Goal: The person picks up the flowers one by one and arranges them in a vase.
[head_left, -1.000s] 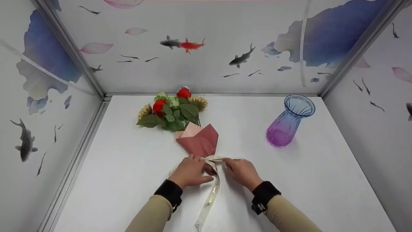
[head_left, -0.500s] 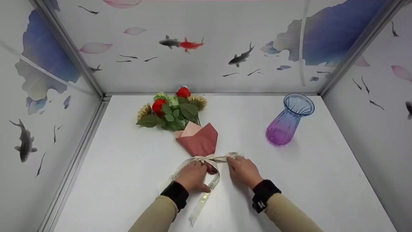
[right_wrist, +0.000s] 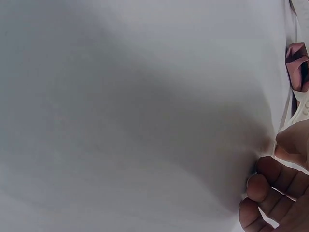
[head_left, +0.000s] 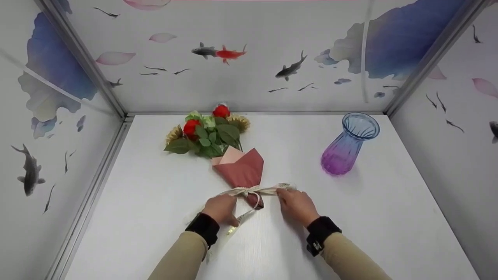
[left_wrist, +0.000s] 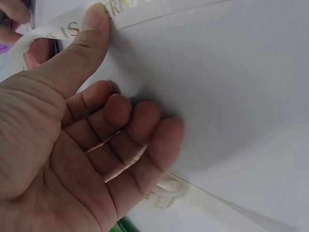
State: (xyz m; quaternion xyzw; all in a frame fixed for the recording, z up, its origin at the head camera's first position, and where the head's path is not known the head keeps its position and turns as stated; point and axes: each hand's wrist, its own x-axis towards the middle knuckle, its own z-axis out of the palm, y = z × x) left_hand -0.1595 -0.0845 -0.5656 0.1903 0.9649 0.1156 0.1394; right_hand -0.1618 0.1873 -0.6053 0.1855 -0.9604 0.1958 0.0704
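A small bouquet wrapped in dusty-rose paper (head_left: 242,174) lies in the middle of the table, its flowers (head_left: 206,134) toward the back wall. Round the narrow neck of the wrapping goes a cream ribbon (head_left: 268,191) with gold lettering, knotted at the front. My right hand (head_left: 298,205) pinches its right-hand part between thumb and finger. To the left of the knot is my left hand (head_left: 220,209), fingers loosely bent. In the left wrist view its thumb (left_wrist: 91,31) lies against one lettered ribbon tail (left_wrist: 133,14); another stretch of ribbon passes behind the fingers.
A glass vase (head_left: 346,147), blue at the top and purple at the base, stands at the back right of the white table (head_left: 389,217). Walls printed with fish and petals close in the back (head_left: 249,85) and both sides.
My left hand has moved off the knot, down and then left, and the hanging ribbon tail has swung left with it. My right hand has drawn slightly right, still pinching the ribbon.
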